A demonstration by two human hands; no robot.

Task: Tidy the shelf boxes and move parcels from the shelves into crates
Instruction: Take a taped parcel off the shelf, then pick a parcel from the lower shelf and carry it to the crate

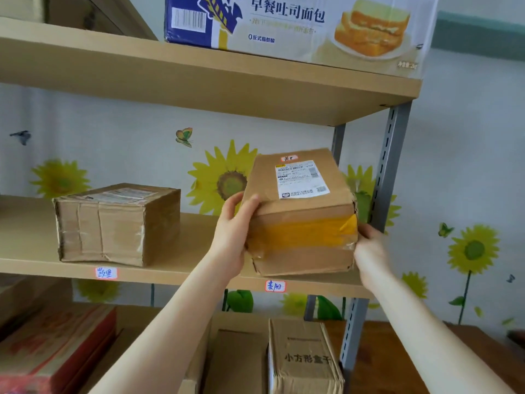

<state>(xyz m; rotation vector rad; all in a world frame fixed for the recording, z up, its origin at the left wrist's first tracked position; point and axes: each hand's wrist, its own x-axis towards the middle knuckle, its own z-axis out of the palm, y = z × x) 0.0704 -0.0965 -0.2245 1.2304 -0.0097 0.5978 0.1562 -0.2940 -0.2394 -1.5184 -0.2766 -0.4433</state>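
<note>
A brown cardboard parcel [301,220] with a yellow tape band and a white shipping label sits tilted at the right end of the middle shelf [34,240]. My left hand [234,228] grips its left side, thumb on top. On the opposite side, my right hand [369,251] presses against its lower right corner. The parcel's front bottom edge rests near the shelf's front lip. A second taped brown parcel [116,223] stands further left on the same shelf, untouched.
A large bread carton [298,27] sits on the top shelf. Below, on the lower shelf, stand several cardboard boxes [304,359] and a red flat box [56,351]. A grey metal upright [389,166] borders the shelf on the right. Handwritten tags [275,286] mark the shelf edge.
</note>
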